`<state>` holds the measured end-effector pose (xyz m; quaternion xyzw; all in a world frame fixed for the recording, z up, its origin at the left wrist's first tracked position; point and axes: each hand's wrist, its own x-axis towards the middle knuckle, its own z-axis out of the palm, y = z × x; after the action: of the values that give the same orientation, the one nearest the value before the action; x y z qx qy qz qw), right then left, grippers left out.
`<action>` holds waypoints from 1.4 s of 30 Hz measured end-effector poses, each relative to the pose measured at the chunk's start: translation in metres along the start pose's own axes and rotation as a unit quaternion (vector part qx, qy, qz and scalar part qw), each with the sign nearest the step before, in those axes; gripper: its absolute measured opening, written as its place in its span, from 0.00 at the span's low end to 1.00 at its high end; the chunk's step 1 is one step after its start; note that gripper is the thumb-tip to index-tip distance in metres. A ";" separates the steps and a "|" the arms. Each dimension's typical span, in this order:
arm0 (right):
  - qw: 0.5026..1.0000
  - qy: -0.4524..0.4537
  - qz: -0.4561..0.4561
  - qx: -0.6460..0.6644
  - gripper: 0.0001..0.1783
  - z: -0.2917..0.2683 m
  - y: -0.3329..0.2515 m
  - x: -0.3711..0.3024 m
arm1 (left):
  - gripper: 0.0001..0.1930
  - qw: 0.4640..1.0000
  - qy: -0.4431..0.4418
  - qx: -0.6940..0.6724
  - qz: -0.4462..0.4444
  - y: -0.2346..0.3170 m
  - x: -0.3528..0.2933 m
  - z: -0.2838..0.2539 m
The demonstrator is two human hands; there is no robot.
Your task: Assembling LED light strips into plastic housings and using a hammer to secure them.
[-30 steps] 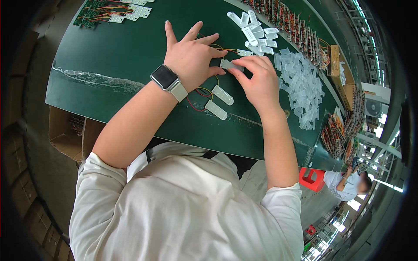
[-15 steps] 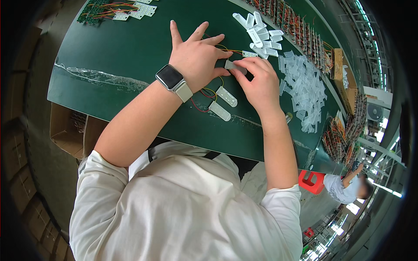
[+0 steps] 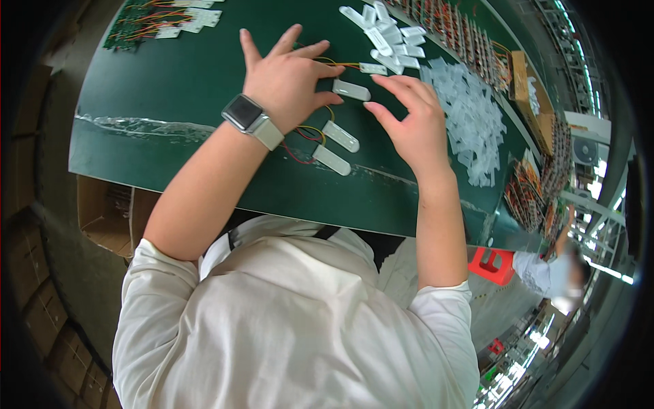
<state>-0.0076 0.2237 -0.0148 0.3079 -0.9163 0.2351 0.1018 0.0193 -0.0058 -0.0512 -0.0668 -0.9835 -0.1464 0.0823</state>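
Observation:
My left hand [image 3: 289, 78], wearing a watch, is spread over the green tabletop with its fingers apart. Its thumb and index finger lie around the left end of a white rounded case with a clear cover [image 3: 351, 90]; whether they touch it I cannot tell. Just off the case's right end, my right hand [image 3: 413, 116] is open, thumb and index finger apart and nothing between them. Two similar wired white cases lie nearer me, an upper one [image 3: 340, 136] and a lower one [image 3: 332, 161]. Behind, a small white circuit board [image 3: 372, 69] has yellow and red wires running under my left hand.
White plastic shells [image 3: 385, 37] are piled beyond my right hand, beside a heap of clear covers [image 3: 466, 116]. Wired boards [image 3: 187, 20] lie far left; rows of others [image 3: 449, 31] stand at the back. A cardboard box [image 3: 528, 102] is at right. Clear tape [image 3: 150, 125] crosses the table.
My right hand has let go of the clear cover and moved right, its fingers parting. The cover now lies on the white case. My left hand stays spread beside it; the view has shifted slightly.

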 end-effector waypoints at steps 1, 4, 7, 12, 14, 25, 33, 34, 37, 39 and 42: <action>0.999 0.017 -0.012 -0.043 0.19 -0.015 0.000 -0.008 | 0.26 1.000 -0.001 -0.007 -0.003 -0.003 0.000 -0.002; 0.989 0.015 0.128 -0.070 0.19 -0.062 0.012 -0.068 | 0.25 1.000 -0.005 -0.002 -0.011 -0.005 -0.004 -0.003; 0.948 0.004 0.294 -0.121 0.25 -0.096 0.044 -0.153 | 0.25 1.000 -0.014 0.001 -0.021 -0.004 -0.003 -0.004; 0.926 -0.067 0.359 -0.094 0.19 -0.116 0.066 -0.236 | 0.26 1.000 -0.007 -0.003 -0.018 0.000 -0.001 -0.002; 0.946 -0.065 0.281 -0.145 0.16 -0.118 0.069 -0.241 | 0.26 1.000 -0.010 -0.002 -0.017 0.001 -0.001 -0.004; 0.887 0.027 0.385 0.253 0.13 -0.042 -0.021 -0.158 | 0.24 1.000 -0.013 -0.008 -0.015 -0.001 -0.004 -0.003; 0.967 0.019 0.221 0.126 0.14 -0.022 -0.045 -0.116 | 0.24 0.999 -0.021 -0.018 -0.019 0.000 -0.003 -0.005; 0.977 0.032 0.188 0.101 0.14 -0.021 -0.046 -0.115 | 0.24 0.999 -0.024 -0.017 -0.016 0.000 -0.004 -0.005; 0.971 -0.008 0.229 0.067 0.14 -0.010 -0.039 -0.114 | 0.24 1.000 -0.019 -0.016 -0.016 -0.001 -0.004 -0.004; 0.970 0.005 0.231 0.079 0.14 -0.012 -0.038 -0.116 | 0.24 1.000 -0.019 -0.018 -0.015 -0.001 -0.004 -0.002; 0.960 0.054 0.241 0.130 0.13 -0.018 -0.040 -0.116 | 0.24 1.000 -0.014 -0.019 -0.014 -0.001 -0.004 -0.001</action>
<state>0.1093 0.2647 -0.0227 0.0755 -0.9179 0.3864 0.0502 0.0228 -0.0078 -0.0510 -0.0565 -0.9826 -0.1649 0.0649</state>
